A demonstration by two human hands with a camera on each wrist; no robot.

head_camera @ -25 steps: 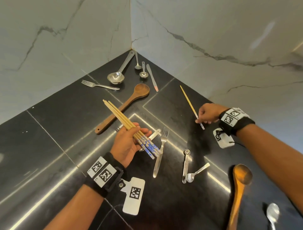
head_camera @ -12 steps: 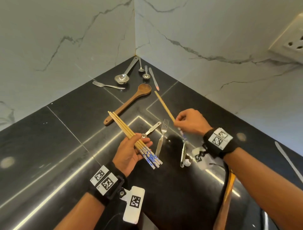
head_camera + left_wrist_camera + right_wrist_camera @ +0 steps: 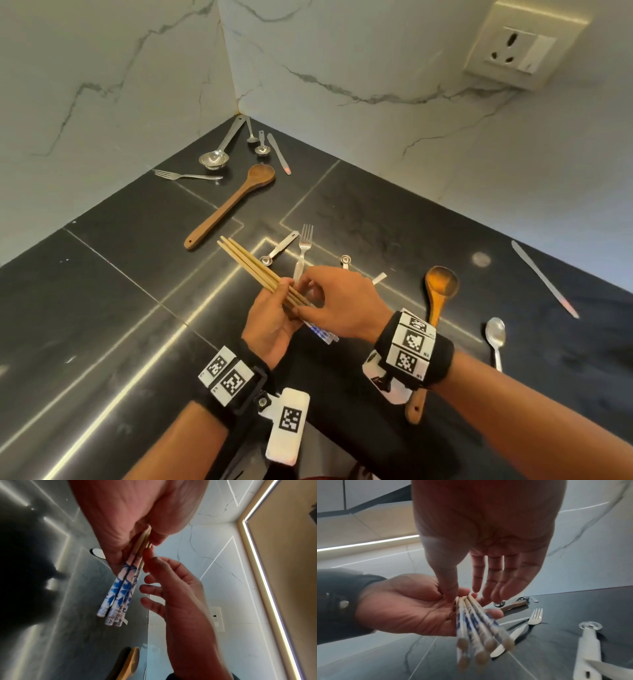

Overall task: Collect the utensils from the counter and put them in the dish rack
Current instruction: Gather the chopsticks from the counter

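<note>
Wooden chopsticks (image 3: 255,269) with blue-patterned ends lie bundled across the left palm.

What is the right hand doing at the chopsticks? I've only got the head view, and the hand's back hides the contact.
Observer: Right wrist view: the right hand isn't wrapped round them. Its fingers are straight, with the thumb tip down beside the chopsticks.
Operator: Left hand got them?
Observer: Left wrist view: yes, the left hand grips them between thumb and fingers.
Operator: Back ends?
Observer: Same view: the blue-patterned ends stick out past the palm, and nothing touches them.
</note>
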